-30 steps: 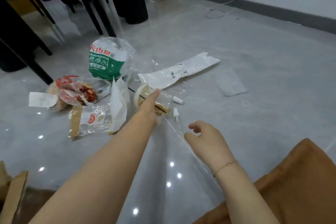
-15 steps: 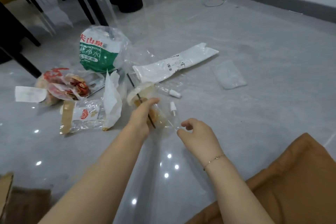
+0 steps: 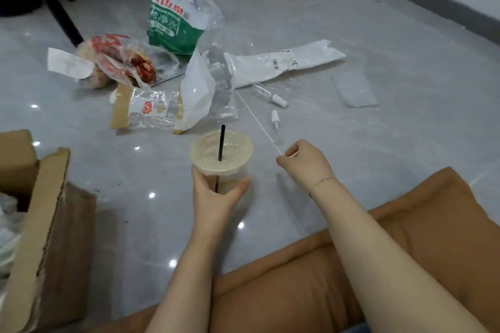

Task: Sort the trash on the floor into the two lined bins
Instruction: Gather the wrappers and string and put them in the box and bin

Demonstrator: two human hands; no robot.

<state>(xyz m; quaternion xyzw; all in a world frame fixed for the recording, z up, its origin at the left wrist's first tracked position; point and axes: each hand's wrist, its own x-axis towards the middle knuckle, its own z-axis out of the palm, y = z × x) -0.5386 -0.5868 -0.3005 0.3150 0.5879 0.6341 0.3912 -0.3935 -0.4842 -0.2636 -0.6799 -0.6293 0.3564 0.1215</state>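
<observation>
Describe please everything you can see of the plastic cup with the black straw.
The cup is clear plastic, with a see-through domed lid and a black straw standing through the lid's middle. It looks to hold a pale beige drink or its remains. It is held upright, near the bottom of the trash pile. The left hand grips its lower body, fingers on one side and thumb on the other. Whether its base touches the floor cannot be told.
</observation>
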